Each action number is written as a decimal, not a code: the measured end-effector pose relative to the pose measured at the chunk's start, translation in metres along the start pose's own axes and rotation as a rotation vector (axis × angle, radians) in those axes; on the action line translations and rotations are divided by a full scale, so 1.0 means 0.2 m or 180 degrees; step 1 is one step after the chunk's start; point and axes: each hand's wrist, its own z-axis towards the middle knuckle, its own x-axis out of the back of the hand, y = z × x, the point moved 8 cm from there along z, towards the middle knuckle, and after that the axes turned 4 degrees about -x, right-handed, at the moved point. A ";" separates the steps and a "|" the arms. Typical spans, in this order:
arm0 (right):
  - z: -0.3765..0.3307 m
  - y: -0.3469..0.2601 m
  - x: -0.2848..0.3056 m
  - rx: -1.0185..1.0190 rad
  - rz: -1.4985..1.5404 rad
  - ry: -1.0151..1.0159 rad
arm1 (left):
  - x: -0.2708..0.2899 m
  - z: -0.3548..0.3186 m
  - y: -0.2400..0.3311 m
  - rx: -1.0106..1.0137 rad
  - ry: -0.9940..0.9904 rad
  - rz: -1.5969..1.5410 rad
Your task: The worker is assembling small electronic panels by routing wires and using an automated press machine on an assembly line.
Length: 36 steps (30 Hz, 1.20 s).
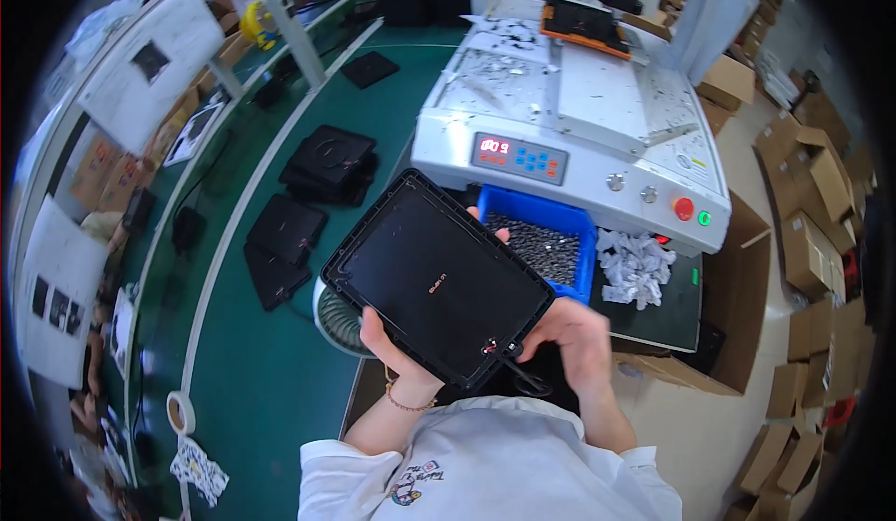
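A flat black rectangular device housing (443, 283) with a raised rim is held tilted in front of my chest. My left hand (401, 358) grips it, thumb on the lower left rim and fingertips showing past the upper right edge; its other fingers are hidden underneath. At the lower right corner, my right hand (569, 334) has its fingers bent against the housing's edge, somewhat blurred. Small red and white wires (491, 346) show inside that corner. A black cable (532, 383) hangs from it, just below my right fingers.
A blue bin (586, 250) of small dark parts sits under the front of a white machine (569, 138). White scraps (637, 264) lie beside it. Stacked black panels (327, 162) and a tape roll (181, 414) are on the green table (243, 362). Cardboard boxes (807, 264) stand right.
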 end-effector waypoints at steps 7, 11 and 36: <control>-0.06 -0.09 0.20 0.0865 0.0480 0.0160 | 0.60 -0.61 0.72 -0.1396 0.1992 0.1348; -0.02 -0.01 0.21 0.0878 0.0761 0.0036 | 0.91 -1.17 1.24 -0.1595 0.2970 0.2261; -0.04 -0.08 0.37 0.0832 -0.0276 0.1067 | 0.79 0.12 0.76 -0.0302 -0.2614 0.7641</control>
